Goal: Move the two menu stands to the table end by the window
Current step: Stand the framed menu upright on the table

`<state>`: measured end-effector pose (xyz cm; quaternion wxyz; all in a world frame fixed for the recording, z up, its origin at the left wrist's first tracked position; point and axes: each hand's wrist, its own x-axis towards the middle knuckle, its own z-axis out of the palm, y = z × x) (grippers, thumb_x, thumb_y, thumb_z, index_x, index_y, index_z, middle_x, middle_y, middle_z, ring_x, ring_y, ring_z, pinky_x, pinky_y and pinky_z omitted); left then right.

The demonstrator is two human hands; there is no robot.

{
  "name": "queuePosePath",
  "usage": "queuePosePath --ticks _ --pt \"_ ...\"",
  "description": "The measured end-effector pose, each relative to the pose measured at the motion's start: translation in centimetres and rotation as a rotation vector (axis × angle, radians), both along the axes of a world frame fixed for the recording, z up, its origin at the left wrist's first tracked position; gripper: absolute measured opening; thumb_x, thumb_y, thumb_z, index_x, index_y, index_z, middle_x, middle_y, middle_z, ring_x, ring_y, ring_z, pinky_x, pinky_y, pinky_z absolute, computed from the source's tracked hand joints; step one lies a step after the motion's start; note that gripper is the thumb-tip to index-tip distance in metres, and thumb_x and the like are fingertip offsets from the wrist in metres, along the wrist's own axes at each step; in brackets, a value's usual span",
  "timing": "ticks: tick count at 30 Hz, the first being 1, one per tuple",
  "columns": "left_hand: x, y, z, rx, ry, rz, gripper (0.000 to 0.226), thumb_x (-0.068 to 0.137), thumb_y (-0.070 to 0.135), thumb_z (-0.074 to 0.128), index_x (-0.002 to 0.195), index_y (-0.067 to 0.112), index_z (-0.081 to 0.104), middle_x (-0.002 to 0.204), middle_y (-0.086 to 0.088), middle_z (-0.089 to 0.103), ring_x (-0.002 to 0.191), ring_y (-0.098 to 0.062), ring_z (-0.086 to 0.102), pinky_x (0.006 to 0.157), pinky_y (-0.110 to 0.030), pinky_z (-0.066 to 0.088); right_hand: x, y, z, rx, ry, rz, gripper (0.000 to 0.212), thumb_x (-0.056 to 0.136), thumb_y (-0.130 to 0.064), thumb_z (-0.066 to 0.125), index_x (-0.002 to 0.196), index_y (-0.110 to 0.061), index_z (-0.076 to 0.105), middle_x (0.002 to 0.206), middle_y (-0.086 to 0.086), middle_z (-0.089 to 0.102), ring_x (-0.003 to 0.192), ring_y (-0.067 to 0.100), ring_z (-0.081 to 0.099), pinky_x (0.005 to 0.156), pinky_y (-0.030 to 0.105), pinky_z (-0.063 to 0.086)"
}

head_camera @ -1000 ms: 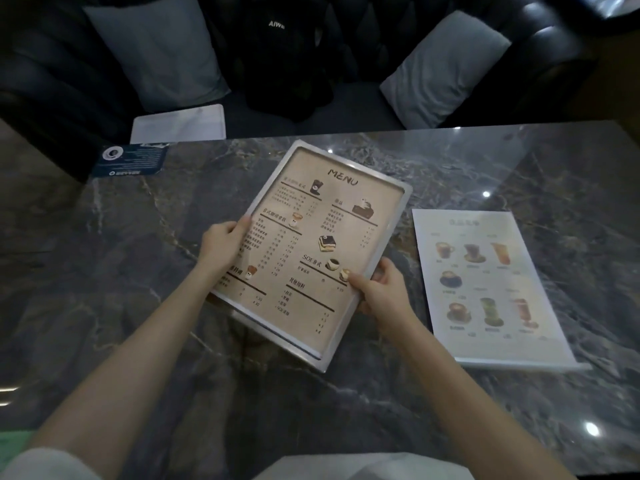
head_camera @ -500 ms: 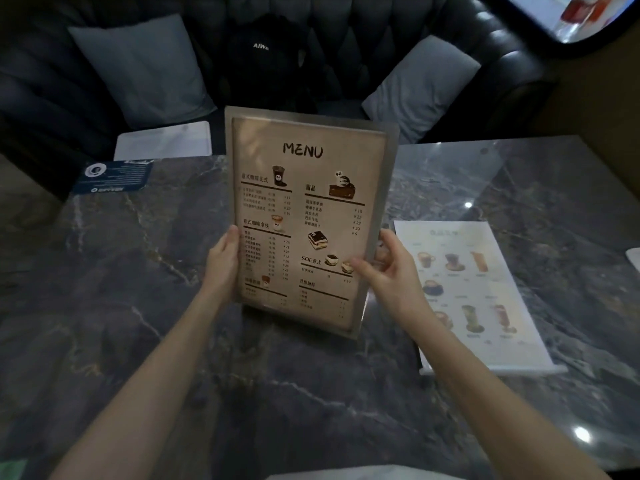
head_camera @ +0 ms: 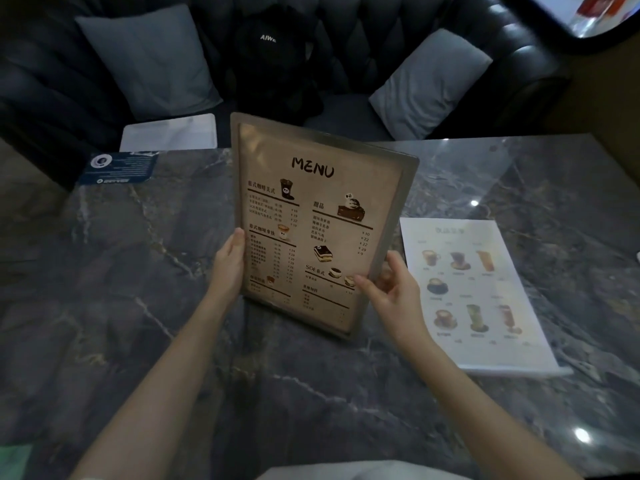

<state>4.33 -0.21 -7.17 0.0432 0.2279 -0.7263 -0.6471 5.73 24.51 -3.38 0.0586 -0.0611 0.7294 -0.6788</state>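
A beige menu stand (head_camera: 311, 216) headed "MENU" is held upright over the middle of the dark marble table (head_camera: 138, 306). My left hand (head_camera: 228, 265) grips its lower left edge. My right hand (head_camera: 391, 292) grips its lower right edge, thumb on the front and fingers behind. A second menu stand (head_camera: 474, 292), white with drink pictures, lies flat on the table just right of my right hand, touched by neither hand.
A dark blue card (head_camera: 117, 169) lies at the table's far left corner. Behind the table runs a black tufted sofa with two grey cushions (head_camera: 149, 60) (head_camera: 429, 84), a black backpack (head_camera: 273, 60) and a white pad (head_camera: 169, 131). A bright window (head_camera: 602, 8) shows at top right.
The beige menu stand has been lifted from lying tilted on the table to standing upright in both hands. The view has shifted slightly; the white menu stand stays flat.
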Motion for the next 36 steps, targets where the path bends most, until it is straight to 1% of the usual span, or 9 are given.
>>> queuePosePath --ticks 7,12,16,21,24,27,30,33,36 --pt "0.6 0.1 -0.9 -0.019 0.021 0.012 0.03 0.095 0.044 0.031 0.098 0.032 0.058 0.096 0.015 0.062 0.089 0.004 0.057 0.071 -0.011 0.045 1.1 0.2 -1.0 0.059 0.017 -0.028 0.031 0.081 -0.006 0.063 0.087 -0.032 0.047 0.091 -0.008 0.067 0.09 0.008 0.065 0.078 0.028 0.056" --pt "1.4 -0.3 -1.6 0.033 -0.005 -0.009 0.069 0.072 0.077 0.038 0.115 0.026 0.058 0.11 0.006 0.065 0.101 -0.008 0.059 0.084 -0.026 0.048 1.7 0.1 -1.8 0.105 0.047 -0.026 0.032 0.082 -0.007 0.062 0.085 -0.035 0.045 0.086 -0.014 0.065 0.086 -0.003 0.063 0.072 0.017 0.055" --pt "1.5 -0.1 -1.8 0.045 -0.018 0.014 0.055 0.068 0.08 0.041 0.102 0.041 0.061 0.107 0.014 0.066 0.104 -0.007 0.059 0.088 -0.028 0.046 2.0 0.1 -2.5 0.161 0.062 -0.015 0.033 0.082 -0.012 0.062 0.083 -0.039 0.043 0.084 -0.018 0.062 0.081 -0.006 0.062 0.064 0.011 0.052" --pt "1.6 0.6 -1.5 0.036 -0.029 0.102 0.05 0.082 0.065 0.036 0.108 0.029 0.057 0.1 0.016 0.063 0.095 -0.002 0.058 0.076 -0.018 0.047 1.9 0.7 -2.4 0.288 0.09 0.068 0.033 0.084 -0.018 0.061 0.083 -0.043 0.039 0.082 -0.023 0.057 0.071 -0.019 0.054 0.055 0.001 0.042" --pt "1.8 1.6 -0.7 -0.068 -0.035 0.163 0.036 0.092 0.053 0.03 0.101 0.029 0.055 0.089 0.021 0.057 0.083 0.005 0.053 0.059 -0.006 0.04 1.3 1.5 -1.6 0.332 0.061 0.156 0.026 0.085 -0.022 0.06 0.095 -0.038 0.042 0.099 -0.016 0.059 0.082 -0.01 0.056 0.059 -0.003 0.042" --pt "2.2 2.9 0.2 -0.175 -0.009 0.204 0.034 0.097 0.038 0.028 0.107 0.016 0.052 0.105 0.006 0.058 0.102 -0.012 0.053 0.077 -0.017 0.042 0.3 2.7 -0.3 0.488 0.107 0.27 0.024 0.086 -0.024 0.059 0.107 -0.018 0.049 0.103 -0.007 0.064 0.087 0.006 0.062 0.066 0.004 0.046" --pt "3.0 5.0 0.9 -0.439 -0.009 0.189 0.041 0.096 0.022 0.035 0.135 0.007 0.032 0.137 -0.014 0.045 0.126 -0.029 0.04 0.105 -0.044 0.034 -0.3 4.1 1.3 0.68 0.262 0.371 0.022 0.087 -0.023 0.056 0.104 -0.009 0.053 0.101 0.01 0.071 0.089 0.023 0.066 0.073 0.033 0.054" --pt "4.5 8.5 1.2 -0.794 -0.052 0.187 0.056 0.095 0.022 0.039 0.143 0.004 0.016 0.15 -0.022 0.023 0.137 -0.035 0.022 0.113 -0.047 0.016 -0.9 6.0 2.4 0.874 0.498 0.371 0.018 0.091 -0.023 0.048 0.097 -0.009 0.057 0.084 0.014 0.071 0.074 0.032 0.065 0.057 0.032 0.043" --pt "6.6 12.4 1.5 -1.003 0.072 0.122 0.056 0.094 0.019 0.042 0.141 0.001 0.018 0.149 -0.025 0.022 0.137 -0.036 0.021 0.112 -0.048 0.013 -1.6 9.1 3.2 0.995 0.617 0.376 0.016 0.09 -0.018 0.048 0.093 -0.007 0.058 0.081 0.014 0.069 0.071 0.034 0.062 0.054 0.032 0.038"
